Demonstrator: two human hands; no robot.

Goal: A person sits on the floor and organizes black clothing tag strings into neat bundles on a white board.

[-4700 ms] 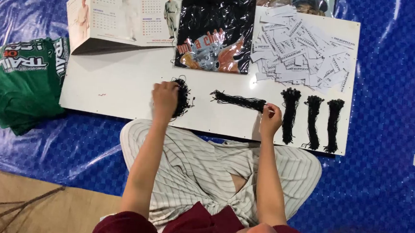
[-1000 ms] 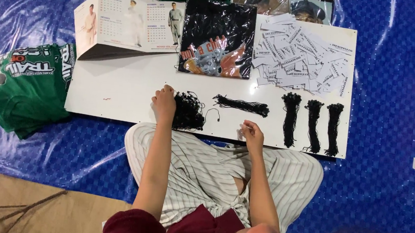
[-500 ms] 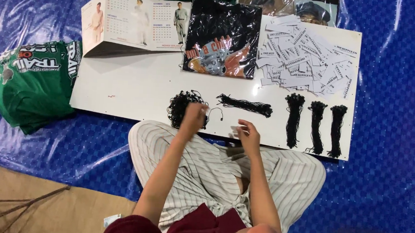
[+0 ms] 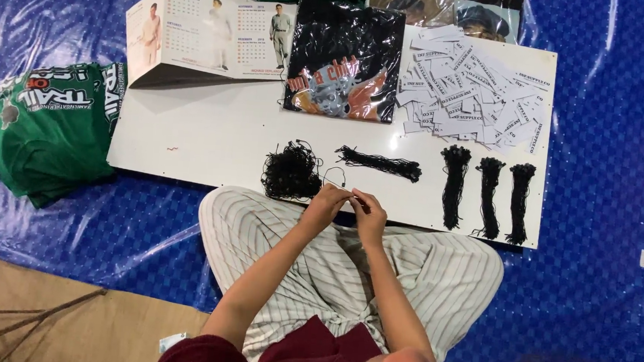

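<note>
A: Hands?
B: Left hand (image 4: 326,203) and right hand (image 4: 369,211) meet at the near edge of the white worktop (image 4: 211,139), fingertips pinched on a thin black string (image 4: 335,176). Grip narrow on both.
A: Where does the string lie?
B: It loops between the hands and the tangled black string pile (image 4: 290,173), just left of them.
A: Surroundings?
B: One loose string bundle (image 4: 378,163) beyond; three upright bundles (image 4: 488,197) to the right; paper tags (image 4: 472,89) behind; folded green shirts (image 4: 50,124) on the blue tarp (image 4: 601,185).

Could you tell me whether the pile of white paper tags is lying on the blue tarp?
No, the white paper tags lie on the white board, near its far right corner.
</note>
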